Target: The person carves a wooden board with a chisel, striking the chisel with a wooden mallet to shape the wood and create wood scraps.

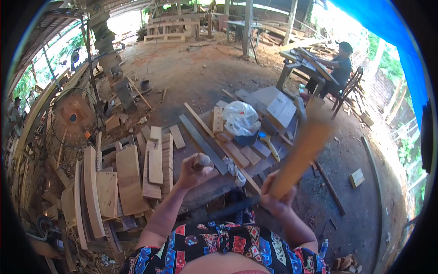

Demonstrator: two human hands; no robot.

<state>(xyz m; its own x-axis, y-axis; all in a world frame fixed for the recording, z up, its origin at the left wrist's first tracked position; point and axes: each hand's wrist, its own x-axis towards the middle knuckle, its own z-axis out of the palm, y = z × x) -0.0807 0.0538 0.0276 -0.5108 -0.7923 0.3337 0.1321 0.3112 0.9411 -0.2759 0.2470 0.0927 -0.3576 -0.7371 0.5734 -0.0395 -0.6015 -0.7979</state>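
Two hands occupied: left hand (194, 173) closed around a round-ended object (202, 160), kind unclear; right hand (278, 199) gripping a blurred wooden piece (303, 151), raised toward the right side of the surface (197, 197). Good handling likely calls for firm grips, piece well clear of left fingers.

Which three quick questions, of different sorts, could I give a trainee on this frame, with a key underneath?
1. Which of the wearer's hands holds the motion-blurred wooden piece?
2. True or false: the brush lies to the right of the clear plastic bag in the picture.
3. What colour is the tarp at the upper right? A) red B) blue C) green

Key: 1. The right hand. 2. True. 3. B.
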